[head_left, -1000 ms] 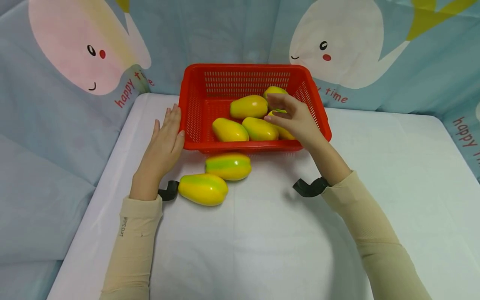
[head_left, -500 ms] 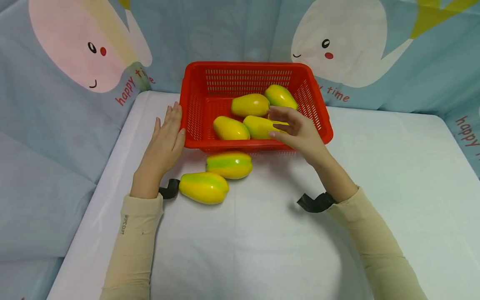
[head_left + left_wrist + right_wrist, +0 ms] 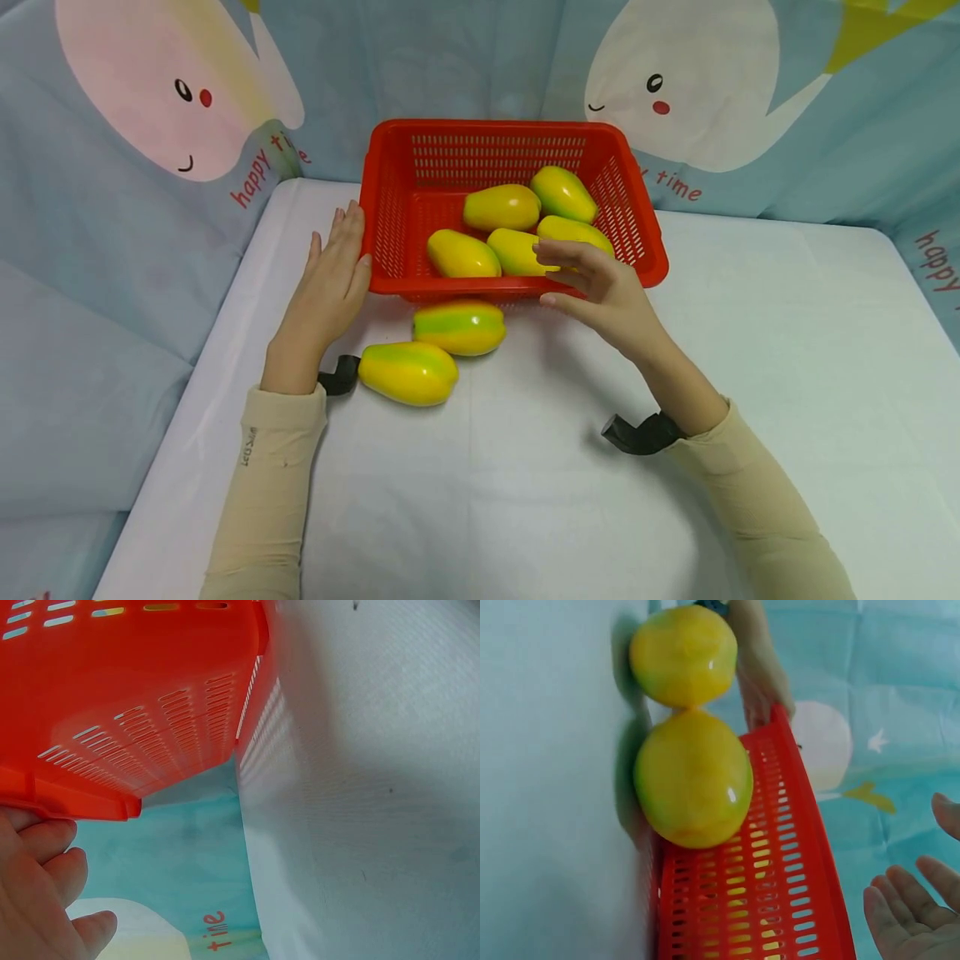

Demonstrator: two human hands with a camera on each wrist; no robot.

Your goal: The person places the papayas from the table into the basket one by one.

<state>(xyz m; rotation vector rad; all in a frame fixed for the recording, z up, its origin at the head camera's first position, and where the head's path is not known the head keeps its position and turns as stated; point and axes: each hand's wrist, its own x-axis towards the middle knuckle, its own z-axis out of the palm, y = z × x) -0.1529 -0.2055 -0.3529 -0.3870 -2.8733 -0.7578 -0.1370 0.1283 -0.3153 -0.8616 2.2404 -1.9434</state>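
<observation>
A red plastic basket with slotted walls holds several yellow-green papayas, mostly on its middle and right side. My left hand lies with straight fingers along the basket's left rim; in the left wrist view its fingertips are right at the rim. Over the front right rim hovers my right hand, fingers apart and nothing between them, partly covering the front papayas. Two more papayas rest on the table before the basket, one close to its front wall and another nearer me.
White cloth covers the table. Behind the basket hangs a blue curtain printed with whales. Black curved pieces stick out at the left wrist and the right wrist.
My right hand has drawn back from over the papayas at the basket's right side toward the front rim, uncovering the back right papaya. The left hand stays at the left rim.
</observation>
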